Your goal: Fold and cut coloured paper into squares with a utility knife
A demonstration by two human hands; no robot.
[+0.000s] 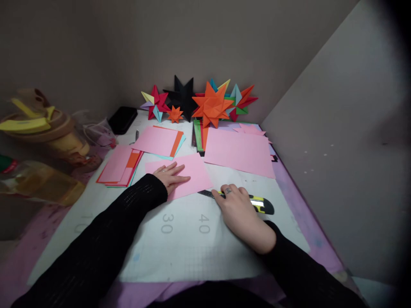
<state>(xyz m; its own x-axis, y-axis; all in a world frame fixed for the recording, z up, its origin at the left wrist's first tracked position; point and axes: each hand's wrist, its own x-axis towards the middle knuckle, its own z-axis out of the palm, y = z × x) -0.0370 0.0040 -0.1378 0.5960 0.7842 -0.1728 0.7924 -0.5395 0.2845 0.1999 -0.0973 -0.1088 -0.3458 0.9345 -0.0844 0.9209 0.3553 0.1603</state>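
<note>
My left hand [171, 175] lies flat with fingers spread on a pink sheet of paper [197, 171] in the middle of the mat. Just right of it, my right hand [236, 205] is closed over a black and yellow utility knife [266, 206]. The knife's dark blade [206, 193] points left and reaches the sheet's lower right edge. My palm and fingers hide the middle of the knife. Beyond my right hand lies a larger pink sheet [240, 149]. Pink cut pieces [115, 164] lie over red and orange paper at the left, with another pink stack [157, 140] behind.
Folded paper stars, among them a large orange one [212, 105] and a black one [183, 96], stand against the back wall. A dark phone [123, 119] lies at the back left. A cup [61, 137] and a bottle [45, 179] are at the left edge, blurred.
</note>
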